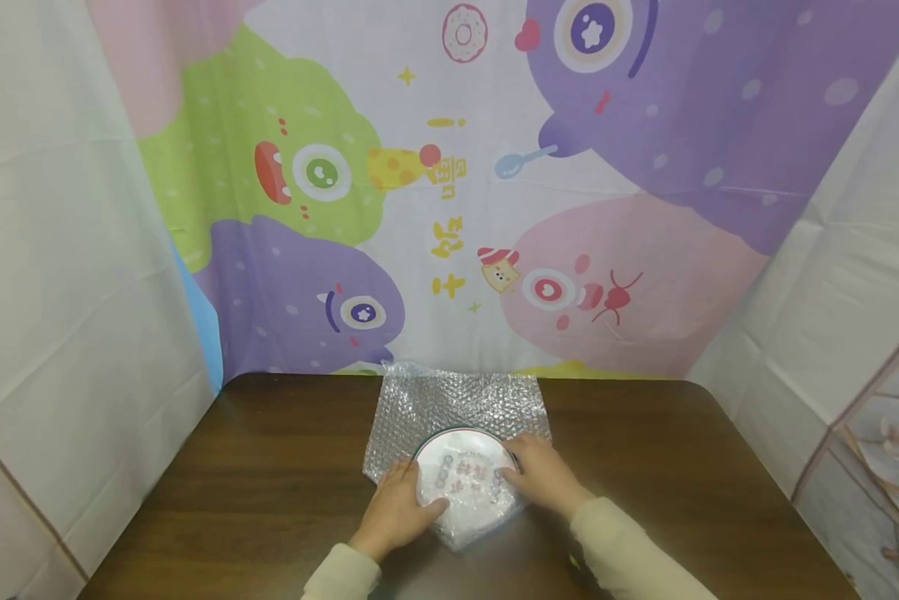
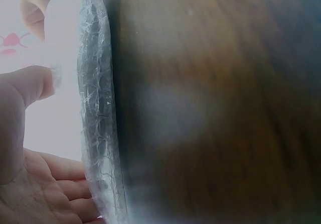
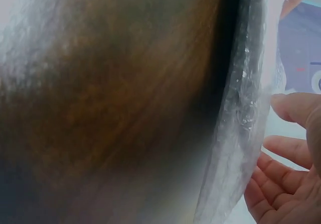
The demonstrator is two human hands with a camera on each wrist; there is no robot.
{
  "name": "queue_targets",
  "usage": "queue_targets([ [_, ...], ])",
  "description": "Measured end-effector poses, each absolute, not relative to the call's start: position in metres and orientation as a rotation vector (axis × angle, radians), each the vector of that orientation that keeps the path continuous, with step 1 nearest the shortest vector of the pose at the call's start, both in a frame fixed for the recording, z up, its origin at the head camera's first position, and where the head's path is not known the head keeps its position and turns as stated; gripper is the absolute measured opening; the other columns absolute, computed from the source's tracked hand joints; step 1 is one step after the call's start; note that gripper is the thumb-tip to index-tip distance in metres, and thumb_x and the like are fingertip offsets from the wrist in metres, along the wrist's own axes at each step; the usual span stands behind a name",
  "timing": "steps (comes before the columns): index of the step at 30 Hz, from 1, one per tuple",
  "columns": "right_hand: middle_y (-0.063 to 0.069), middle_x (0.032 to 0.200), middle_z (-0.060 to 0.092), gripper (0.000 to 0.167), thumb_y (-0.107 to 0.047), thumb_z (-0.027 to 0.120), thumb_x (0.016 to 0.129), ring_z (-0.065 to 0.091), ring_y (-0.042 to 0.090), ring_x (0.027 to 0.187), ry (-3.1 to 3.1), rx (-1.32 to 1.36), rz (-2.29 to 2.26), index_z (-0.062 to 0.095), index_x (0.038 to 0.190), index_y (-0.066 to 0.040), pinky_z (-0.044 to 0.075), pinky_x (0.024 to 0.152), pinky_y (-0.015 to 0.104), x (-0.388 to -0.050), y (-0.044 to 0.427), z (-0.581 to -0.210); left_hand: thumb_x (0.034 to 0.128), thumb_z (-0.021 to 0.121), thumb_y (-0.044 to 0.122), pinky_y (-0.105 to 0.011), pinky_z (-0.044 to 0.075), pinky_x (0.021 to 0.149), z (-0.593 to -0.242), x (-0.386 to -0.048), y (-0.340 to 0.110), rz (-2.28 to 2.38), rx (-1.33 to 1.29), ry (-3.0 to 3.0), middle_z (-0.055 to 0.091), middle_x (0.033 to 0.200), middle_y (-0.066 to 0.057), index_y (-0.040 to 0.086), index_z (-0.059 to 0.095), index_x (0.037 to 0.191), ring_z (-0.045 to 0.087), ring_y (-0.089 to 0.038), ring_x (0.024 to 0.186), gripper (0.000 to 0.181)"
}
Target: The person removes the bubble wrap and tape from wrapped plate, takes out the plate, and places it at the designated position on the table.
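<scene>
In the head view a round white plate [image 1: 475, 458] with a dark rim and red markings lies on bubble wrap [image 1: 456, 400], its near part covered by clear wrap. My left hand [image 1: 397, 508] holds the left side, thumb over the top and fingers along the edge. On the right edge my right hand [image 1: 545, 475] grips similarly, thumb on the face. The left wrist view has the wrap's thick edge [image 2: 98, 103] beside my left hand [image 2: 20, 148]. Wrapped edge [image 3: 241, 113] and right hand [image 3: 296, 184] meet in the right wrist view; some fingertips are hidden.
A dark brown wooden table [image 1: 269, 467] lies under the wrap. Behind it hangs a curtain [image 1: 434, 333] with cartoon figures, and pale cloth [image 1: 59, 250] hangs at the left and right sides. The far end of the wrap reaches the table's back edge.
</scene>
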State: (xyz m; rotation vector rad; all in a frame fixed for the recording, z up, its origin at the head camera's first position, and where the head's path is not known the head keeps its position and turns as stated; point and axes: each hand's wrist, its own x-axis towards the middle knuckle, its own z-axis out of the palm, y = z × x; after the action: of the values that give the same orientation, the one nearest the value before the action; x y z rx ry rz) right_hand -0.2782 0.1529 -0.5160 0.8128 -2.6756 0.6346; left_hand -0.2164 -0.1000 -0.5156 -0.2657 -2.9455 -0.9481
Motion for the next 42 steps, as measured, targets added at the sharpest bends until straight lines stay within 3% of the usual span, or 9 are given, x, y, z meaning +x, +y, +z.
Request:
queue_targets([
  [5,0.018,0.106,0.070,0.036,-0.017,0.074,0.083,0.064,0.036,0.102,-2.747,0.772,0.631,0.068,0.110,0.004,0.050,0.096,0.052,-0.2763,0.1500,-0.5167,0.0848,0.067,0.044,-0.059,0.022,0.119,-0.5173,-0.2174,-0.0995,-0.955,-0.247,-2.944,0.042,0.146,-0.033,-0.016,0.043,0.138,0.032,-0.050,0.142,0.084],
  [17,0.015,0.099,0.070,0.029,-0.015,0.072,0.083,0.063,0.033,0.094,-2.753,0.756,0.582,0.070,0.107,0.002,0.052,0.088,0.048,-0.2715,0.1434,-0.5173,0.0854,0.067,0.044,-0.060,0.024,0.118,-0.5166,-0.2165,-0.0994,-0.961,-0.269,-2.920,0.043,0.144,-0.035,-0.017,0.043,0.136,0.034,-0.051,0.140,0.083],
  [23,0.017,0.102,0.071,0.029,-0.013,0.071,0.083,0.063,0.035,0.097,-2.772,0.713,0.662,0.070,0.107,0.003,0.051,0.091,0.050,-0.2714,0.1430,-0.5159,0.0878,0.065,0.046,-0.059,0.023,0.118,-0.5167,-0.2171,-0.1006,-0.986,-0.281,-2.922,0.043,0.145,-0.035,-0.018,0.042,0.137,0.033,-0.051,0.140,0.083],
  [32,0.007,0.086,0.066,0.031,-0.014,0.072,0.082,0.059,0.020,0.082,-2.772,0.686,0.715,0.071,0.108,0.004,0.052,0.079,0.041,-0.2764,0.1469,-0.5180,0.0997,0.043,0.052,-0.060,0.020,0.119,-0.5153,-0.2180,-0.1004,-1.069,-0.224,-2.927,0.039,0.147,-0.034,-0.017,0.044,0.137,0.030,-0.050,0.142,0.078],
  [38,0.006,0.083,0.063,0.031,-0.014,0.073,0.081,0.056,0.017,0.079,-2.758,0.691,0.744,0.070,0.107,0.004,0.051,0.075,0.037,-0.2759,0.1475,-0.5158,0.1061,0.026,0.045,-0.063,0.021,0.117,-0.5150,-0.2201,-0.1017,-1.130,-0.221,-2.892,0.043,0.145,-0.034,-0.016,0.047,0.135,0.031,-0.052,0.141,0.070],
  [42,0.007,0.083,0.063,0.030,-0.014,0.073,0.081,0.057,0.018,0.077,-2.732,0.719,0.743,0.070,0.106,0.003,0.051,0.073,0.037,-0.2756,0.1492,-0.5168,0.1076,0.025,0.035,-0.062,0.024,0.117,-0.5126,-0.2207,-0.1032,-1.172,-0.227,-2.856,0.046,0.143,-0.033,-0.015,0.050,0.133,0.035,-0.051,0.139,0.062],
])
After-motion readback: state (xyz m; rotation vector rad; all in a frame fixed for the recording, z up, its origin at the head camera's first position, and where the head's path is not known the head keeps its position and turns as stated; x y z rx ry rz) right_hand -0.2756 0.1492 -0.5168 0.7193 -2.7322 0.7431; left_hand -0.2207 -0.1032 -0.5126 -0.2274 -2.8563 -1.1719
